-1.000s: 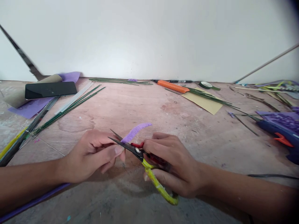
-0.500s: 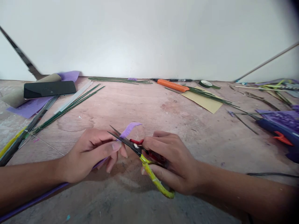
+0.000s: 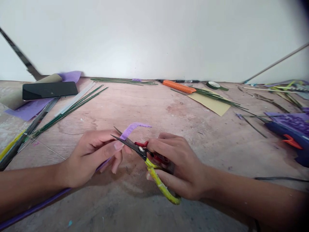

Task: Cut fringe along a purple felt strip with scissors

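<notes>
My left hand point(image 3: 93, 156) pinches a long purple paper strip point(image 3: 132, 128) between thumb and fingers; the strip's fringed free end curls up and to the right past the blades, and its other end trails down-left under my forearm. My right hand point(image 3: 176, 164) grips scissors point(image 3: 145, 158) with one red and one yellow-green handle. The blades are slightly apart, pointing left, with the strip lying between them just beyond my left thumb. Both hands rest low over a worn wooden table point(image 3: 154, 106).
Green floral wires point(image 3: 70, 109) and a metal ruler lie at left by a black phone point(image 3: 49, 90) on purple paper. At the back lie an orange cutter point(image 3: 178, 87), green tape roll point(image 3: 213, 85) and tan paper point(image 3: 210, 103). A blue glue gun point(image 3: 289, 138) sits right.
The strip's free end has shifted and curled between frames as my left hand fed it along the blades. Both hands drifted slightly up the table; the scissors stay at the strip.
</notes>
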A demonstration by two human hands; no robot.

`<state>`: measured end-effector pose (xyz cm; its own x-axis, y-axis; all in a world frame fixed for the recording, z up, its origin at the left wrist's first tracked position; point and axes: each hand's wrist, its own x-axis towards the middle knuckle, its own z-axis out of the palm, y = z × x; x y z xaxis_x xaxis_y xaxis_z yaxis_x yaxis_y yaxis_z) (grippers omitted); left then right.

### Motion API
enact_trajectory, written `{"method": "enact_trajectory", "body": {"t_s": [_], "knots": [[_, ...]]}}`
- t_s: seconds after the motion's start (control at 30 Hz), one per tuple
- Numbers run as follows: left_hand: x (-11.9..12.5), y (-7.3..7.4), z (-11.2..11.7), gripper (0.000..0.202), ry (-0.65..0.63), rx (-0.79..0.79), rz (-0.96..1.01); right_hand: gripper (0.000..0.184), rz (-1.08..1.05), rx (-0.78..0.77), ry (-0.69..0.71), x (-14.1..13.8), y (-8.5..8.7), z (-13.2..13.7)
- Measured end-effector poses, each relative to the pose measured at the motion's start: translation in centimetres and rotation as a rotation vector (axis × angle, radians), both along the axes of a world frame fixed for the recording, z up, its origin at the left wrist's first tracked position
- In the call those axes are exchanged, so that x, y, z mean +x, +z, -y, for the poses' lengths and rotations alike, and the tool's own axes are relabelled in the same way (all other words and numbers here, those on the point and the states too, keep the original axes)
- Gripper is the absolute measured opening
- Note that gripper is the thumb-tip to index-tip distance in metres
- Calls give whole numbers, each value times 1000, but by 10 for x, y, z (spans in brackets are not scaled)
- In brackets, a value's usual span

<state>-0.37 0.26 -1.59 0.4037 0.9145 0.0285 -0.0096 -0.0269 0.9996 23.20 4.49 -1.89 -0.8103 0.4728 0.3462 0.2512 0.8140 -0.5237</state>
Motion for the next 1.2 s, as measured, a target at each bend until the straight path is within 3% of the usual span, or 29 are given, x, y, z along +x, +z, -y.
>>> {"method": "enact_trajectory", "body": {"t_s": [0.53,1.2], "knots": [[1,4,-1,43,-13,123,-131,22,4,1,-15,0,1,1],[2,7,0,41,-33,115,-139,21,22,12,-33,-1,3,2]]}}
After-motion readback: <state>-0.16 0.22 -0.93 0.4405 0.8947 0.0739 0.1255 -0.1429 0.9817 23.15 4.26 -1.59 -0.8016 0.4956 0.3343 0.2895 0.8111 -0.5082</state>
